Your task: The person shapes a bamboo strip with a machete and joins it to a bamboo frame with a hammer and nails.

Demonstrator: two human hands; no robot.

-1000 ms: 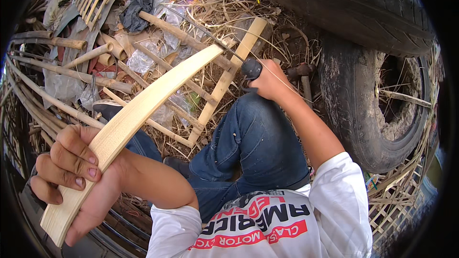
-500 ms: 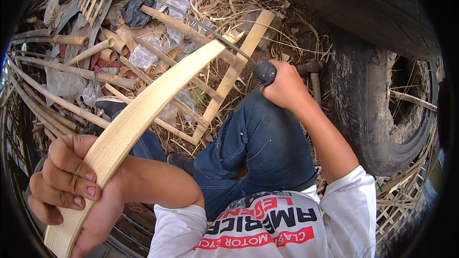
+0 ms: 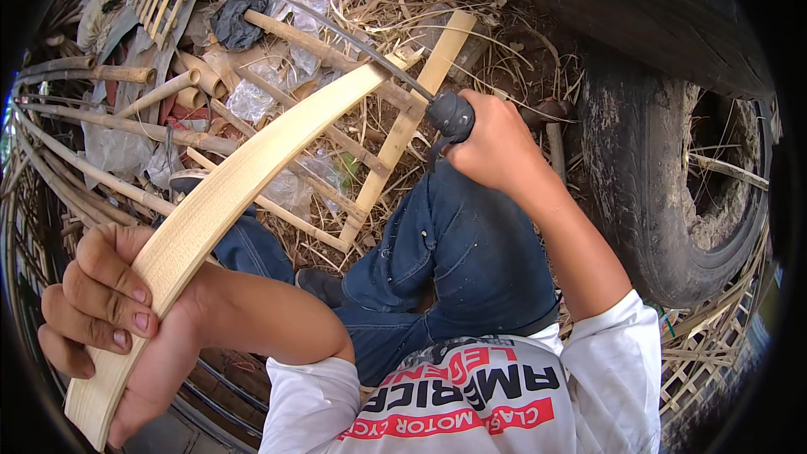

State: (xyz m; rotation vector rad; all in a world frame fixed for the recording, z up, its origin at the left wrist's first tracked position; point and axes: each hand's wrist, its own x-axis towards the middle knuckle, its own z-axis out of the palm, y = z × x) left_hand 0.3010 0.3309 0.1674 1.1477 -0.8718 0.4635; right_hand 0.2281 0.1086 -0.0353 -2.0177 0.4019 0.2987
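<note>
My left hand (image 3: 109, 311) grips a long pale bamboo strip (image 3: 244, 176) near its lower end, the fingers wrapped over its edge. The strip slants up and to the right, its far tip thin and splintered. My right hand (image 3: 496, 139) is closed round the black handle (image 3: 451, 116) of a long-bladed knife (image 3: 357, 40). Seen almost edge-on, the dark blade runs up and left from the handle and crosses the strip near its far tip. Whether it bites into the bamboo, I cannot tell.
On the littered ground beyond my knees lies a ladder-like bamboo frame (image 3: 391, 151). Worn tyres (image 3: 626, 176) stand at the right. Bamboo poles (image 3: 101, 151) spread across the left side. Shavings, plastic bags and a black bag (image 3: 242, 8) lie at the back.
My left hand and the strip have shifted slightly down and left. The right hand has moved a little left and up with the knife, its handle now turned more.
</note>
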